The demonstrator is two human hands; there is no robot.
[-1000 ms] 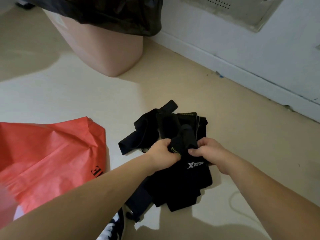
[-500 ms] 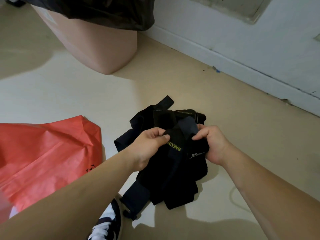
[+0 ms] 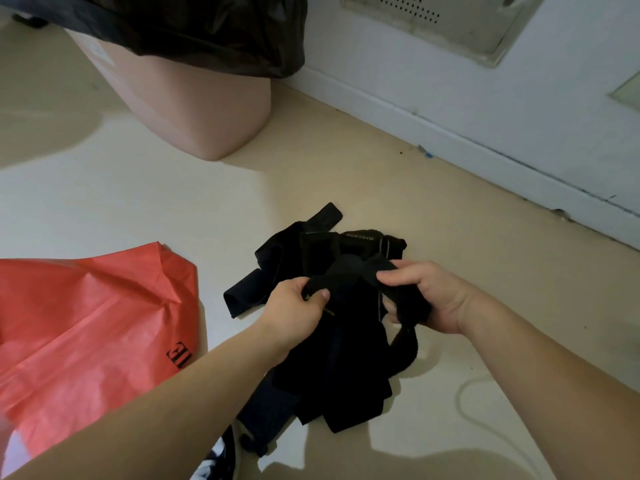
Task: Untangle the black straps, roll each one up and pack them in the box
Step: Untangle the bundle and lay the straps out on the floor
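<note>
Strap [image 3: 349, 275] now stretched, gripped by left hand [image 3: 294, 306] and right hand [image 3: 429, 296]; bin [image 3: 194, 109] contents hidden

- Black all over on the straps [image 3: 346, 368], with small yellow lettering here and there.
- Bright red on the bag [image 3: 86, 323], with a black printed mark near its edge.
- Dusty pink on the bin [image 3: 194, 109]; glossy black on its liner [image 3: 194, 29].
- Pale cream on the floor [image 3: 346, 168], greyer in the shadowed patches.
- Pale grey-white on the wall [image 3: 450, 91].
- Off-white on the panel [image 3: 433, 26], patterned with rows of small dark holes.
- Black and white on the shoe [image 3: 216, 462].
</note>
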